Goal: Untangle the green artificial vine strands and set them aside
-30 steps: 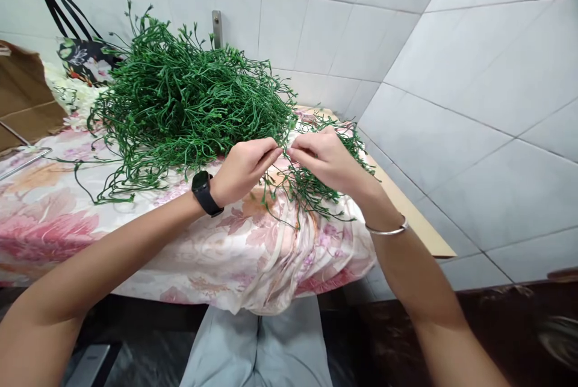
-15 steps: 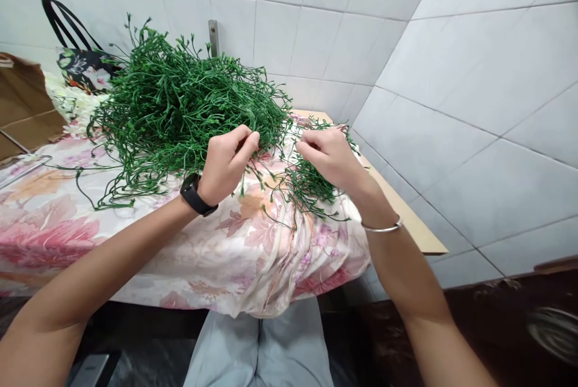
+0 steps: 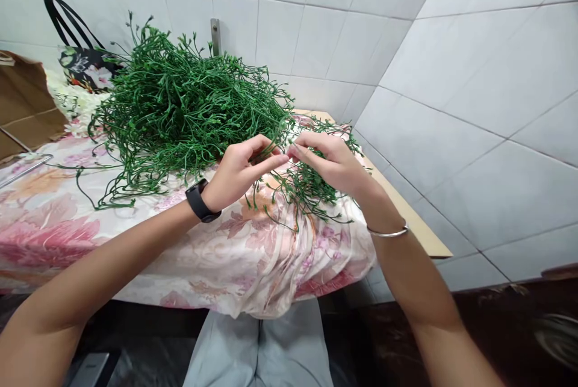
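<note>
My left hand, with a black watch on its wrist, is closed in a pinch just in front of a large heap of green artificial stems. My right hand, wearing a silver bangle, pinches thumb to fingers directly beside it. The fingertips of both hands almost meet, around a thin green stem whose greater part is hidden by the fingers. Beneath and behind my right hand lies a smaller pile of green stems with budded tips.
A floral cloth covers the table and bunches up at the front. Bare board shows along the right edge, close to the tiled wall. On the left are a brown paper bag, white flowers and a floral handbag.
Both hands have come together: my left hand has moved right and slightly down, and my fingertips now nearly touch. The heap and pile look the same.
</note>
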{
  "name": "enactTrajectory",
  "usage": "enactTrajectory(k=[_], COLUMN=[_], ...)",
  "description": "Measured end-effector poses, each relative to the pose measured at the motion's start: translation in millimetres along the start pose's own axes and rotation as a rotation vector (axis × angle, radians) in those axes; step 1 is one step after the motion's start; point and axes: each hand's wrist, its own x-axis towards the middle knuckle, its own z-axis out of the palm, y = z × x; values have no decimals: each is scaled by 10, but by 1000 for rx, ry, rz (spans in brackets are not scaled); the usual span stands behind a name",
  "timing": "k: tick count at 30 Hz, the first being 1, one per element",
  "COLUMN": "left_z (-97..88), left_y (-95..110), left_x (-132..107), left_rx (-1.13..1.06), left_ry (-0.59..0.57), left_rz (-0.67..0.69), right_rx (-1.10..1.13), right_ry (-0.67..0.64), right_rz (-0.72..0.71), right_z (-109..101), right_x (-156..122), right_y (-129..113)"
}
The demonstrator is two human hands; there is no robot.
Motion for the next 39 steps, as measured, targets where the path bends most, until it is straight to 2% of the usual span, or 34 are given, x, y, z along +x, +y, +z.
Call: enactTrajectory(k=[2,6,10,13,16,20,24,33,39], left_z=[7,-6,-28,-42,-64,-88,-81,-67,-56], left_y=[32,88,135,151,155,159,158,173,83], left_x=[-15,-42,-65,-75,-82,-101,-117,-108,-111], left_rx=[9,-14,21,118,237,367,457,504,564], left_ry=[14,124,191,216,262,339,362,230,144], left_rz=[16,59,183,280,319,335,421,487,535], right_rx=[26,14,-37,-29,-26,-71,-167,-225,-392], right_ry=[78,287,435,403,367,443,481,438,307], right_rz=[-56,-176,-205,-200,-192,-211,-242,-232,-261], right_z=[58,172,238,239,216,218,279,288,261], right_x=[6,2,-15,-33,-58,-86,-90,-82,-74], right_y=[8,27,14,-32,-96,-158,-177,-198,-161])
